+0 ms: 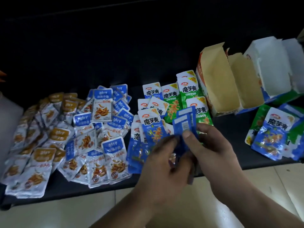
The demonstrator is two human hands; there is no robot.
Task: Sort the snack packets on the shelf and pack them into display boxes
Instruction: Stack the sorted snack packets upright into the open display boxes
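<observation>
Silvery fish packets (49, 142) at 9 o'clock and blue and green konjac packets (171, 102) at centre were thin plastic film, glossy and crinkled, throwing glare. The blue-backed packets (184, 124) just below centre looked the same film, each with a flat white label patch. At 2 o'clock, the brown-lined box (218, 86) and white-lined box (271, 66) were matt cardboard inside with torn edges; the shelf (65, 183) was dark and matt, and the floor tiles (65, 214) at 6 o'clock pale, smooth, faintly glossy.

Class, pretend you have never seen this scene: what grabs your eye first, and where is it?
The left hand and right hand together hold a bunch of blue packets at centre front. Left of them, heaps of gold packets cover the dark shelf; open display boxes stand at the right rear.
</observation>
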